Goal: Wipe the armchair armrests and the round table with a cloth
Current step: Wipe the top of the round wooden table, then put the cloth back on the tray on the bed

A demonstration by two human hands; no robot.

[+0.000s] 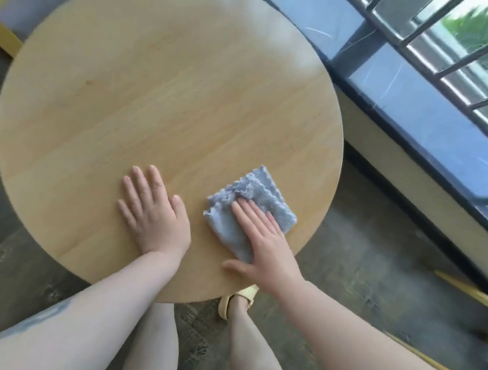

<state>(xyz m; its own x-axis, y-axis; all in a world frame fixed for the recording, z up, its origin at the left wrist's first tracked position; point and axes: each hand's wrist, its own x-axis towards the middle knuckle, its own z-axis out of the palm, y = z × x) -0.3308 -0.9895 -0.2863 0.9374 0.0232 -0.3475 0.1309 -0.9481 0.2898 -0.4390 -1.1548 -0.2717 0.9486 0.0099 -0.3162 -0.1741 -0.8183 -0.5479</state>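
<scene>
On round wooden table [156,88], right hand [264,242] fingers flat on fluffy grey cloth [252,212], left hand [154,215] splayed.

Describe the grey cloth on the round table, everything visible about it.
The cloth is a small grey-blue piece that looks like soft microfibre, with wavy scalloped edges. It lies folded or bunched in layers, flat on the round table, near the edge closest to the person on their right side. The right hand presses on it with fingers spread flat, covering its near part. The left hand rests on bare wood beside it, not touching it.
</scene>
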